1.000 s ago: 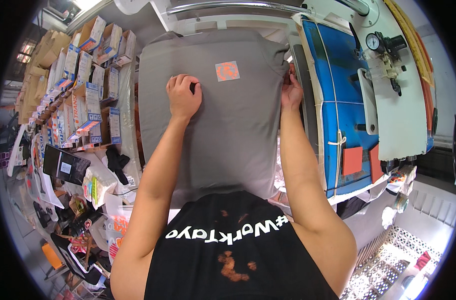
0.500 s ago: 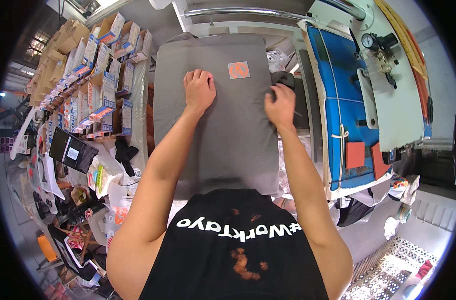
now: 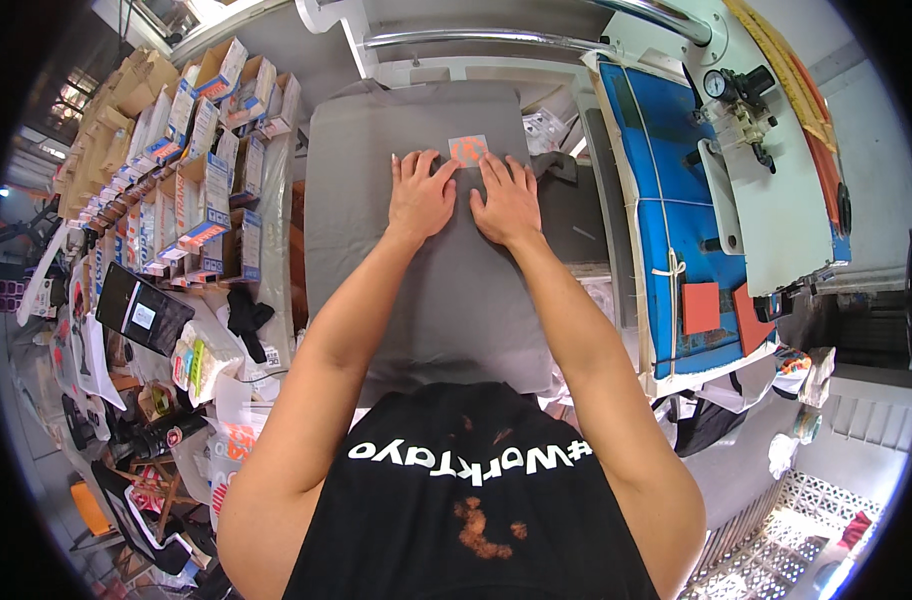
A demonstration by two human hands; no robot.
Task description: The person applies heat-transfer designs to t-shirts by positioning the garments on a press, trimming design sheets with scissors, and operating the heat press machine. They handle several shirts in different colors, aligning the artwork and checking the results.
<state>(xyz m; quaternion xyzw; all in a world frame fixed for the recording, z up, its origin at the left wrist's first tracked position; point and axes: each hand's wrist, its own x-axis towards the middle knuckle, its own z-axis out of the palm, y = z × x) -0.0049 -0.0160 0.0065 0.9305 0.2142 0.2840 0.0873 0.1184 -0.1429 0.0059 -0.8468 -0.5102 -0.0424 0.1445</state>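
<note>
A dark grey garment (image 3: pixel 441 310), apparently a shirt, lies spread smooth over a rectangular board in front of me. On its upper part sits a small, clear-edged square transfer (image 3: pixel 468 148) with an orange print. My left hand (image 3: pixel 422 195) rests flat on the cloth, fingers spread, its index fingertip by the transfer's lower left corner. Beside it, my right hand (image 3: pixel 506 198) also lies open on the cloth, fingertips at the transfer's lower right side. Neither hand grips anything. A bunched dark piece of the cloth (image 3: pixel 556 166) hangs off the board's right edge.
Open cardboard boxes (image 3: pixel 201 200) stand stacked at the left, above a dark laptop-like device (image 3: pixel 144 310). To the right is a blue padded board (image 3: pixel 701 240) with cord around it and red squares (image 3: pixel 702 308) on it. A metal bar (image 3: pixel 486 38) crosses the far side.
My right hand has moved left from the garment's right edge onto the cloth beside the transfer. My left hand has shifted right, and its fingers have spread.
</note>
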